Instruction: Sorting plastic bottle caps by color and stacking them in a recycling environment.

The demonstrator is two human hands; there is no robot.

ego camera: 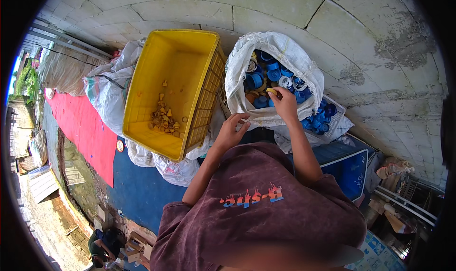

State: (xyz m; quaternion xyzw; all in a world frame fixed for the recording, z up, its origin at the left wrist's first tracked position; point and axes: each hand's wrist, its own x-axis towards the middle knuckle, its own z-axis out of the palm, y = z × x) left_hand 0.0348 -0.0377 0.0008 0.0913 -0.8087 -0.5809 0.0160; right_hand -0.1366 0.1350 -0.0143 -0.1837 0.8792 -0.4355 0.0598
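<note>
A white woven sack (310, 69) stands with its mouth rolled back, full of blue, white, yellow and orange plastic caps (273, 73). Over its mouth my right hand (286, 101) pinches a yellow cap (271, 91) between thumb and fingers. At the sack's near left rim is my left hand (233, 128), fingers curled and apart; nothing shows in it. Left of the sack a deep yellow plastic crate (171, 62) holds a small heap of yellow caps (165, 119) on its bottom.
A pale crate (335, 119) of blue caps sits right of the sack, with a blue bin (347, 167) below it. A block wall (270, 7) rises behind. Filled white sacks (110, 100) and a red sheet (85, 124) lie left. Another person (105, 246) is at lower left.
</note>
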